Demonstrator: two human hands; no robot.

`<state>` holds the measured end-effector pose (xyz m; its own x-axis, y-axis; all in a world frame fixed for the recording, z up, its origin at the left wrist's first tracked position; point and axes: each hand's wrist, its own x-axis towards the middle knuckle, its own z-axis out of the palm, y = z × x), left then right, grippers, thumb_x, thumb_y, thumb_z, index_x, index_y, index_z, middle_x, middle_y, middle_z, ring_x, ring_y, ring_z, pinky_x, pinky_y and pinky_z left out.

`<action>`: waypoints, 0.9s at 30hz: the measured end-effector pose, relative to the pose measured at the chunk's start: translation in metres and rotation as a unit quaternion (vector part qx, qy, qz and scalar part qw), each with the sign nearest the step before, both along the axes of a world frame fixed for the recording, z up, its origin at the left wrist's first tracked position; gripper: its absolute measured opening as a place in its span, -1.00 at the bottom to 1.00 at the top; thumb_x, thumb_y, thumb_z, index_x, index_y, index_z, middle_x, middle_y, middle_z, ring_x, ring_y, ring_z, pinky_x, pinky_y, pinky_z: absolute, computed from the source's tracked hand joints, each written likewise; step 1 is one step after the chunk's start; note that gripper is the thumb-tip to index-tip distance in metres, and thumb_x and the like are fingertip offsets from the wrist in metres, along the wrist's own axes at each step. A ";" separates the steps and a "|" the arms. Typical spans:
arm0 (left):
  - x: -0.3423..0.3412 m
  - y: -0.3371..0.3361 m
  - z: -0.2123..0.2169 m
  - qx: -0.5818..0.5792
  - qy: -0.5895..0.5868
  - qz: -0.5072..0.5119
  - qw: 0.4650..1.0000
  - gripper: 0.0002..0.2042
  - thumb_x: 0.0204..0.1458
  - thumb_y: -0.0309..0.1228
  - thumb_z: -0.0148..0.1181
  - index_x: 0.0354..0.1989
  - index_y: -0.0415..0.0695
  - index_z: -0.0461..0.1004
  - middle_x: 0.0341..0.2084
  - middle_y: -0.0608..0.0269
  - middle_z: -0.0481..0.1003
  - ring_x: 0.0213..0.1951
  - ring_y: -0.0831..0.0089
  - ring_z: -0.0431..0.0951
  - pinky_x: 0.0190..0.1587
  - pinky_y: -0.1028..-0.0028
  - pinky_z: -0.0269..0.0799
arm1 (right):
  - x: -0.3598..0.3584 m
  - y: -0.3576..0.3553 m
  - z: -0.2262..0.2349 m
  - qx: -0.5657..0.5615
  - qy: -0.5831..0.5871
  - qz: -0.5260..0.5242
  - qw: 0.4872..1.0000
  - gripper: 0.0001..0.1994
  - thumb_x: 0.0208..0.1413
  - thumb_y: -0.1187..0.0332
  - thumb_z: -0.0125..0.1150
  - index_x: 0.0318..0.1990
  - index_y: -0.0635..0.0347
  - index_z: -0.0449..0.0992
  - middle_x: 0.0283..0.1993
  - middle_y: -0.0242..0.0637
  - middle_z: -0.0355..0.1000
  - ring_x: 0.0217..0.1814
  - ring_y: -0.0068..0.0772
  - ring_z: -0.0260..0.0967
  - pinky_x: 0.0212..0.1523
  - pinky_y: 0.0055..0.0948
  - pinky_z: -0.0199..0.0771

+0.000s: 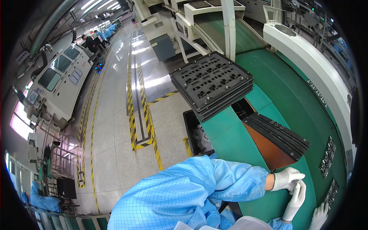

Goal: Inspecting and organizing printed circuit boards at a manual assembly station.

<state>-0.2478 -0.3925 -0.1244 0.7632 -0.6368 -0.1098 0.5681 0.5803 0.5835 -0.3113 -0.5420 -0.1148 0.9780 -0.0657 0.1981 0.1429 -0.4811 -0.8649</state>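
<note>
My left hand (286, 179), in a white glove with a blue checked sleeve, reaches out over the green work surface (264, 209). Its fingers are bent and closed. Just below it, my white-gloved right hand (295, 201) points up, its fingers pressed together against the left hand's fingertips. Whatever lies between them, if anything, is too small or hidden to make out. Nearest to the hands is a fanned stack of thin black plates (278, 134) above a brown panel (266, 147). To their right, a dark populated circuit board (327, 157) lies on the green belt.
A pile of black slotted carrier trays (212, 82) rests at the bench's far corner. Beside the bench stands a black bin (197, 134) with whitish material inside. Another person's gloved hand (320, 216) is by a second circuit board (332, 191). A white machine housing (310, 65) arches along the right.
</note>
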 end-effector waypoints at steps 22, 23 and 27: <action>-0.003 0.008 0.011 -0.003 0.008 0.007 1.000 -0.71 0.21 -0.26 0.14 -0.35 -0.31 0.48 -0.42 0.07 0.54 -0.39 0.29 0.62 -0.34 0.36 0.60 | -0.005 0.010 0.018 -0.013 0.021 0.029 0.999 -0.62 0.45 0.24 -0.20 0.15 0.35 0.41 -0.09 -0.31 0.44 -0.16 -0.55 0.34 -0.22 -0.60 0.29; -0.004 0.007 0.010 0.001 0.008 0.007 1.000 -0.71 0.21 -0.26 0.14 -0.35 -0.31 0.49 -0.43 0.07 0.54 -0.39 0.29 0.63 -0.32 0.35 0.61 | -0.005 0.009 0.015 -0.012 0.020 0.021 1.000 -0.61 0.45 0.23 -0.20 0.15 0.35 0.41 -0.09 -0.31 0.44 -0.16 -0.54 0.34 -0.23 -0.60 0.28; -0.003 0.003 0.007 0.000 0.028 0.018 0.999 -0.72 0.20 -0.29 0.15 -0.36 -0.32 0.48 -0.46 0.04 0.54 -0.45 0.26 0.63 -0.39 0.34 0.61 | -0.005 0.004 0.012 -0.022 0.020 0.018 0.999 -0.59 0.46 0.22 -0.21 0.18 0.36 0.39 -0.06 -0.27 0.44 -0.15 -0.52 0.34 -0.23 -0.59 0.29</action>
